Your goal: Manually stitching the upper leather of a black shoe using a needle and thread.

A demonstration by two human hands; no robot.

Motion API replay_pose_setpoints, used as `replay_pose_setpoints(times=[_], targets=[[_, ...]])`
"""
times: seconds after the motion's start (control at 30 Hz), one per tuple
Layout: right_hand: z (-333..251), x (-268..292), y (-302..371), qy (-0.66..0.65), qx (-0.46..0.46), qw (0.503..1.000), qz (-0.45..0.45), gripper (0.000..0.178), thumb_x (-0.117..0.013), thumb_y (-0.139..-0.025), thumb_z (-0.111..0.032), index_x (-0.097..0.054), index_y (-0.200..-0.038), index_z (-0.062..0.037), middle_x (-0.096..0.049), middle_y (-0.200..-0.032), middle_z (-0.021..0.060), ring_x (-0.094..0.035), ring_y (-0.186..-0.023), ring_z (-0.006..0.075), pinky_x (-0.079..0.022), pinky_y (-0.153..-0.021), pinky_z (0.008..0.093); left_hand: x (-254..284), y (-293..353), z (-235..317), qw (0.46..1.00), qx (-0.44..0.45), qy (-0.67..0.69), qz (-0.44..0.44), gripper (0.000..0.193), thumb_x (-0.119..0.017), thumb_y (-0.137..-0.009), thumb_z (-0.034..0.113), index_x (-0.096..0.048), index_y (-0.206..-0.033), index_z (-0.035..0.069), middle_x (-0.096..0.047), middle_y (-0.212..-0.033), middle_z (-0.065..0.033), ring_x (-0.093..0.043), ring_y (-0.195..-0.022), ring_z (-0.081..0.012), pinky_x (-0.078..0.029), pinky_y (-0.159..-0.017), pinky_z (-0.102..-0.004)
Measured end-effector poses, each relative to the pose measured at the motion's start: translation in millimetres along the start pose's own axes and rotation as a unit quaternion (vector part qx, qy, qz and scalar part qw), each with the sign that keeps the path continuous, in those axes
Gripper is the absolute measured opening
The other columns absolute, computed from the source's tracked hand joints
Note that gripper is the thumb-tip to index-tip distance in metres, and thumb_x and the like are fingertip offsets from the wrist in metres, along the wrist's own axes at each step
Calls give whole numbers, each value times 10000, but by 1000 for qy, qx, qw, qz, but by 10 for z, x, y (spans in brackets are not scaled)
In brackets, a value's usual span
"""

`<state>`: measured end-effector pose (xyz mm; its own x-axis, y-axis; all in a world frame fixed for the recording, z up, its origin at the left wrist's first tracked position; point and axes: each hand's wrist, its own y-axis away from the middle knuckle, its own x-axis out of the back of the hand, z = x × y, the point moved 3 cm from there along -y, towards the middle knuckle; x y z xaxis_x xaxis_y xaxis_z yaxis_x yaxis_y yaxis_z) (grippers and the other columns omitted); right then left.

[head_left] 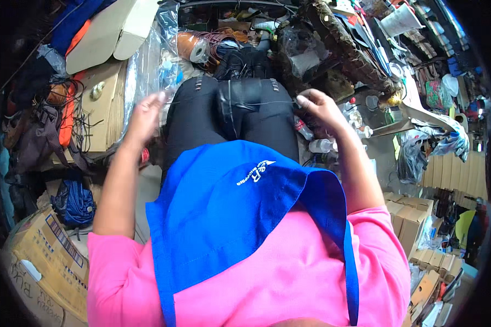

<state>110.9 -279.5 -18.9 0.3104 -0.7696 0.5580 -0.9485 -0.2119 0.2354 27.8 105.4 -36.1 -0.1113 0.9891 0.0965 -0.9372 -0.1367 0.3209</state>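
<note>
Across my lap lies a black leather-like piece (247,92), resting between my thighs; its exact kind I cannot make out. A thin dark thread (273,102) runs out from it to both sides, pulled nearly straight above my black trousers. My left hand (145,115), slightly blurred, is closed at the thread's left end, out past my left knee. On the other side my right hand (319,106) pinches the right end between thumb and fingers. Whether either hand also has a needle is too small to tell.
Flattened cardboard (101,109) and clear plastic sheeting (147,71) lie at the left. An orange spool (192,47) stands beyond my knees. Plastic bottles (322,145) sit near my right forearm. A printed carton (52,245) is at lower left, with stacked boxes (412,218) at right.
</note>
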Motion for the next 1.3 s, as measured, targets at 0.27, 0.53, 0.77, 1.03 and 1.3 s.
replay_pose_setpoints(times=[0.27, 0.53, 0.77, 1.03, 1.3], targets=[[-634, -366, -440, 127, 53, 987, -83, 513, -788, -685, -467, -632, -925, -41, -617, -763, 33, -544, -706, 116, -450, -646, 273, -819, -379, 453, 969, -54, -143, -192, 670, -615, -880, 210, -268, -1439, 83, -640, -1005, -153, -592, -959, -174, -445, -865, -296], [-406, -355, -90, 177, 116, 977, -38, 663, -869, -476, -430, -587, -898, -4, -649, -830, 190, -642, -842, 337, -489, -738, 401, -1259, -45, 561, 943, -147, -90, -285, 706, -681, -749, 42, -372, -1381, 92, -513, -705, 35, -470, -633, -41, -388, -578, -202], [-267, -488, -125, 167, 110, 980, 7, 633, -806, -623, -384, -580, -1058, 18, -580, -1009, 201, -572, -995, 353, -465, -844, 396, -1210, -560, 700, 847, -196, -422, -258, 797, -840, -606, 268, -503, -1306, 95, -638, -854, -83, -586, -809, -182, -467, -736, -323], [-248, -246, 587, 69, 108, 992, 15, 216, -645, -817, -138, -679, -1018, -68, -599, -861, 114, -590, -818, 248, -460, -765, 346, -1434, -898, 432, 808, -186, -467, -309, 745, -845, -546, 296, -575, -1192, 44, -641, -1072, -192, -604, -1032, -323, -468, -888, -381], [-259, -427, 480, 98, 103, 988, 67, 149, -737, -726, -178, -717, -837, -80, -623, -742, 107, -618, -666, 238, -481, -603, 336, -1352, -881, 240, 881, -187, -348, -260, 613, -855, -531, 276, -610, -1036, 30, -667, -876, -122, -631, -823, -203, -480, -747, -324]])
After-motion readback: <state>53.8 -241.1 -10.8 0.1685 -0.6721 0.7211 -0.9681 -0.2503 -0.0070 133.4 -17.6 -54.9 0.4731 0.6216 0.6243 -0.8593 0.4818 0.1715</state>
